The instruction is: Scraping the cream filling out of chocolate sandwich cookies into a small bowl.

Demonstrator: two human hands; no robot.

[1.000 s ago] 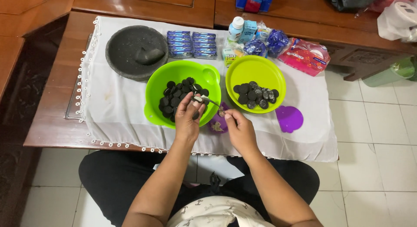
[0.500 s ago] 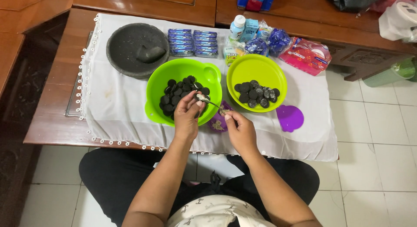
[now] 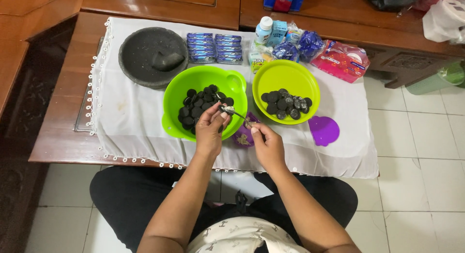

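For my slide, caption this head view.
Left hand holds a dark cookie over a green bowl; right hand scrapes with a spoon.

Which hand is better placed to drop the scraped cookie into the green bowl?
Left: the left hand holds the dark cookie right over the green bowl; the right hand holds the spoon.

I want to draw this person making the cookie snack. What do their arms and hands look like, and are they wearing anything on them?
Both arms are bare from the elbows down: no sleeves, gloves, watch or bracelets show. The left hand and right hand have no rings that I can make out. The fingernails look short and plain. Near the bottom edge there is a light-coloured shirt with small dark prints, and dark trousers.
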